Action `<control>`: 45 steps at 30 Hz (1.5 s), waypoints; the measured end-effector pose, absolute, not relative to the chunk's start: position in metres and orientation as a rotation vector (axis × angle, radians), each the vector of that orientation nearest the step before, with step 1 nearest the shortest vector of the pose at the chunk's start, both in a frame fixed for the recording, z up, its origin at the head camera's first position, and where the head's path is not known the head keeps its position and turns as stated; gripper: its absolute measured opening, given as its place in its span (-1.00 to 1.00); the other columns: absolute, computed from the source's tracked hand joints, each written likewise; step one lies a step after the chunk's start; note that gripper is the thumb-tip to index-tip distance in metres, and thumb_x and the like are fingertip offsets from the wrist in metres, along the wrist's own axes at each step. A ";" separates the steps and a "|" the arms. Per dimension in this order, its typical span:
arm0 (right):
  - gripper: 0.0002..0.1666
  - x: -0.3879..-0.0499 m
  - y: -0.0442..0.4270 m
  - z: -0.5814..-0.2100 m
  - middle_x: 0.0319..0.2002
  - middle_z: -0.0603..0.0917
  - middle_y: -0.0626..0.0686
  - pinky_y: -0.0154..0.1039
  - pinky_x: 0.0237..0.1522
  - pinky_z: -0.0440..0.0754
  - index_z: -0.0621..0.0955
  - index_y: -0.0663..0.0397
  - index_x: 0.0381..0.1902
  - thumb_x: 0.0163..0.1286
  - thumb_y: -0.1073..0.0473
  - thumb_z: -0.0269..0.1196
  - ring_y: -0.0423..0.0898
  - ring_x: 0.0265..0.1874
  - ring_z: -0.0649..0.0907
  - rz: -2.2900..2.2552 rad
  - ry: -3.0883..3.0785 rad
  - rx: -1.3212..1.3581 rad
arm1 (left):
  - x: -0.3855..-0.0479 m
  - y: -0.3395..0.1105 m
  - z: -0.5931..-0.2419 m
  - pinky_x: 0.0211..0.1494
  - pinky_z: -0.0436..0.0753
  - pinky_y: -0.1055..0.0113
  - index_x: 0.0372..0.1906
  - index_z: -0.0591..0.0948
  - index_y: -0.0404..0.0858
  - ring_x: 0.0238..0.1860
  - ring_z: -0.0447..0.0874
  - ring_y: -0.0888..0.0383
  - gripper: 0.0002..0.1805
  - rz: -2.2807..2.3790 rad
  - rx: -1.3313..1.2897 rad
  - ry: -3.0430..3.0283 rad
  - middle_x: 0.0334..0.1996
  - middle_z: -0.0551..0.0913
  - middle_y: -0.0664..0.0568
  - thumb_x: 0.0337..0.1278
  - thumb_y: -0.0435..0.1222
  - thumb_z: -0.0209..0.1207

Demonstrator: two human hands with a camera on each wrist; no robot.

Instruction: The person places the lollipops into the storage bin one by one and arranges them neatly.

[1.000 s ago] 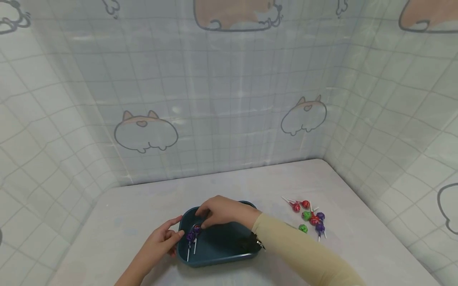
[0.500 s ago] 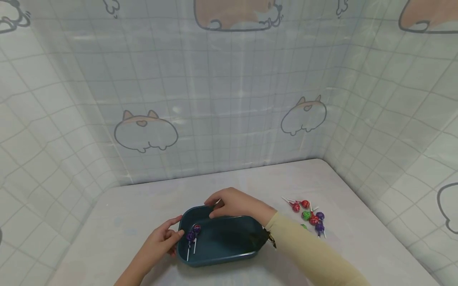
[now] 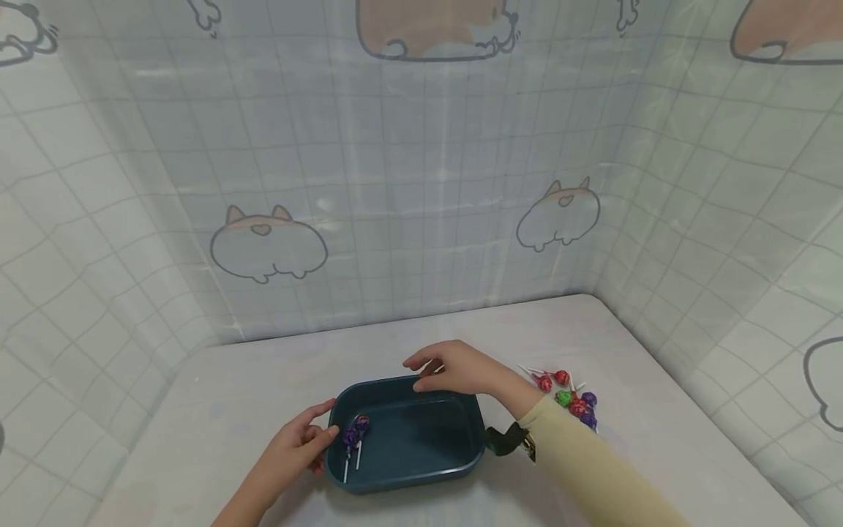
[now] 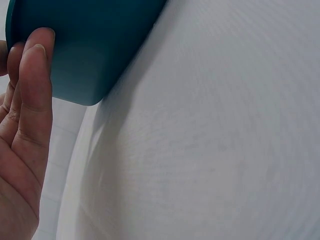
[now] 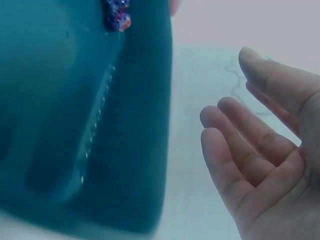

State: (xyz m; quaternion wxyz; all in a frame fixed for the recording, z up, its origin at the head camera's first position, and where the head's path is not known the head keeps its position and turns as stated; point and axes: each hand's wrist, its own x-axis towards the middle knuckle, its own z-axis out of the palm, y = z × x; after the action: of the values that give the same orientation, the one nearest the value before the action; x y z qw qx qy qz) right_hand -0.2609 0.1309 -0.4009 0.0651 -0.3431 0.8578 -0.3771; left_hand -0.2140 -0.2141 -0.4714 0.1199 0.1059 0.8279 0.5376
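Note:
A dark teal tray (image 3: 415, 439) with rounded corners and raised sides sits on the table. Two purple-wrapped lollipops (image 3: 354, 432) lie at its left end, their white sticks toward the near side. My left hand (image 3: 299, 443) grips the tray's left side, thumb over the rim; in the left wrist view, fingertips (image 4: 37, 70) rest against the outer wall. Above the tray's far rim hovers my right hand (image 3: 454, 366), holding nothing. Its fingers are loosely bent and apart in the right wrist view, beside the tray wall (image 5: 145, 125).
Right of the tray lies a loose group of lollipops: red ones (image 3: 561, 377), a green one (image 3: 563, 397) and purple ones (image 3: 589, 400). A dark band with a gold-coloured part (image 3: 510, 440) hangs at the right wrist. Patterned curtain walls (image 3: 421, 161) enclose the table.
My right hand has come up out of the tray's left end and moved right to the far rim. Left hand, tray and the two purple lollipops in it stay put.

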 end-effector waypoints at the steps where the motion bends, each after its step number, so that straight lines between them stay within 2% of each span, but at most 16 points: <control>1: -0.52 -0.261 0.135 -0.401 0.07 0.64 -0.19 -0.37 -0.01 0.59 0.61 -0.24 0.20 0.33 -0.05 0.37 -0.35 -0.07 0.64 -1.151 2.591 -1.023 | -0.214 -0.214 -0.472 -0.46 0.69 0.18 0.45 0.26 -0.32 -0.59 0.57 0.01 -0.30 1.573 0.308 2.416 -0.54 0.55 -0.10 0.35 -0.14 0.22; 8: -0.53 -0.259 0.162 -0.402 0.06 0.64 -0.25 -0.35 0.00 0.60 0.60 -0.29 0.21 0.34 -0.05 0.36 -0.34 -0.05 0.64 -1.193 2.637 -0.941 | -0.214 -0.214 -0.471 -0.47 0.69 0.18 0.46 0.25 -0.32 -0.59 0.57 0.01 -0.29 1.579 0.306 2.414 -0.54 0.55 -0.10 0.35 -0.14 0.22; 14: -0.53 -0.255 0.182 -0.408 0.05 0.64 -0.26 -0.32 0.00 0.61 0.62 -0.24 0.19 0.32 -0.04 0.37 -0.32 -0.05 0.64 -1.248 2.662 -0.869 | -0.213 -0.214 -0.472 -0.48 0.69 0.17 0.45 0.25 -0.32 -0.59 0.57 0.02 -0.30 1.585 0.311 2.417 -0.54 0.55 -0.11 0.36 -0.14 0.21; 22: -0.53 -0.246 0.210 -0.420 0.08 0.65 -0.13 -0.26 -0.06 0.65 0.64 -0.18 0.17 0.31 -0.01 0.39 -0.22 -0.04 0.66 -1.294 2.690 -0.757 | -0.212 -0.213 -0.473 -0.49 0.69 0.15 0.46 0.25 -0.32 -0.60 0.56 0.03 -0.30 1.600 0.303 2.397 -0.56 0.55 -0.10 0.36 -0.15 0.22; 28: -0.47 -0.238 0.231 -0.424 0.06 0.66 -0.11 -0.15 -0.01 0.64 0.59 -0.27 0.22 0.30 -0.01 0.41 -0.18 -0.01 0.65 -1.300 2.743 -0.592 | -0.213 -0.212 -0.472 -0.49 0.69 0.15 0.46 0.25 -0.31 -0.60 0.57 0.01 -0.29 1.601 0.298 2.405 -0.55 0.55 -0.11 0.35 -0.13 0.22; 32: -0.46 -0.232 0.249 -0.428 0.07 0.66 -0.02 -0.06 0.03 0.63 0.57 -0.27 0.25 0.31 -0.01 0.39 -0.13 0.01 0.64 -1.324 2.755 -0.542 | -0.213 -0.212 -0.472 -0.49 0.69 0.15 0.46 0.26 -0.30 -0.60 0.57 0.01 -0.29 1.607 0.292 2.409 -0.55 0.55 -0.11 0.34 -0.13 0.23; 36: -0.48 -0.226 0.269 -0.433 0.09 0.65 0.05 -0.02 -0.10 0.67 0.59 -0.23 0.23 0.32 -0.06 0.38 -0.07 0.00 0.65 -1.346 2.756 -0.499 | -0.214 -0.212 -0.474 -0.49 0.69 0.15 0.46 0.26 -0.30 -0.60 0.56 0.01 -0.29 1.608 0.294 2.411 -0.55 0.55 -0.11 0.34 -0.13 0.23; 40: -0.50 -0.219 0.288 -0.439 0.12 0.62 0.14 0.04 -0.20 0.69 0.60 -0.13 0.20 0.33 -0.06 0.36 0.08 -0.11 0.68 -1.414 2.723 -0.466 | -0.214 -0.213 -0.475 -0.49 0.69 0.15 0.46 0.25 -0.30 -0.59 0.57 0.01 -0.28 1.605 0.291 2.411 -0.56 0.55 -0.11 0.34 -0.13 0.23; 42: -0.51 -0.216 0.296 -0.441 0.11 0.63 0.16 -0.02 -0.17 0.68 0.61 -0.08 0.19 0.34 -0.04 0.36 0.13 -0.14 0.69 -1.431 2.722 -0.456 | -0.215 -0.213 -0.476 -0.49 0.69 0.15 0.46 0.25 -0.30 -0.60 0.56 0.01 -0.29 1.607 0.291 2.410 -0.56 0.55 -0.11 0.34 -0.13 0.23; 45: -0.52 -0.211 0.307 -0.445 0.09 0.65 0.14 -0.20 -0.14 0.67 0.63 -0.04 0.17 0.34 -0.03 0.36 0.05 -0.10 0.69 -1.411 2.766 -0.432 | -0.215 -0.214 -0.476 -0.49 0.69 0.14 0.46 0.25 -0.29 -0.59 0.56 0.01 -0.29 1.611 0.292 2.410 -0.55 0.54 -0.11 0.35 -0.13 0.22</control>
State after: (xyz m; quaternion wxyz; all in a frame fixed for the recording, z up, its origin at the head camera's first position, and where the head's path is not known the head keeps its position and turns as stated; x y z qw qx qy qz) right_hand -0.2114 0.3074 -0.4448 0.0032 -0.1377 0.8823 -0.4501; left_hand -0.2148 -0.2136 -0.4758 0.1138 0.0996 0.8218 0.5493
